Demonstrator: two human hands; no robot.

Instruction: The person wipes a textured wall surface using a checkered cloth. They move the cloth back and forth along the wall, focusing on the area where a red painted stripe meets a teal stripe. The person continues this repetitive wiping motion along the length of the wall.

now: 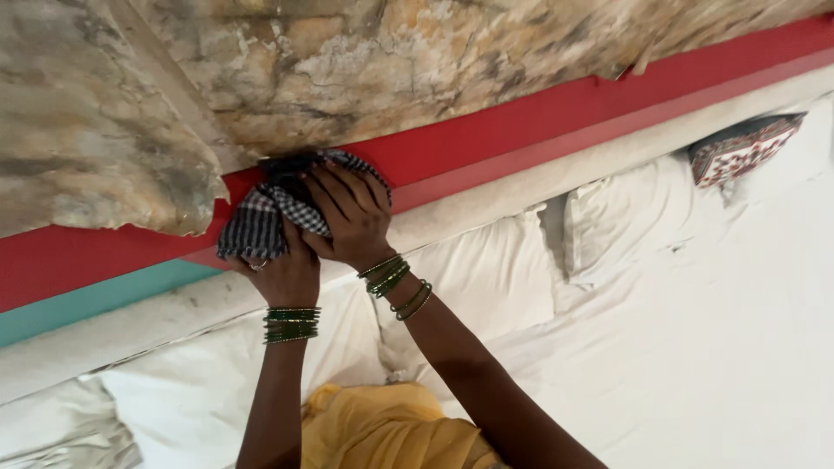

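Checked black-and-white cloth sits bunched between both hands just left of the frame's centre, pressed against the red band of the wall. The right hand lies over the cloth's upper right part, fingers spread and curled down onto it, palm against the fabric. The left hand is below and to the left, closed around the cloth's lower edge from underneath, a ring on one finger. The two hands touch each other, with the cloth held between and above them. Green bangles circle the left wrist, and more green bangles sit on the right forearm.

Above the cloth, across the upper frame, spreads a stained, peeling wall surface in brown and grey, its flaking edge hanging over the red band at upper left. Below the red band at far left runs a teal strip. White pillows and a white sheet fill the lower right, with a patterned red cushion at the right edge. Yellow fabric shows at bottom centre between the forearms.
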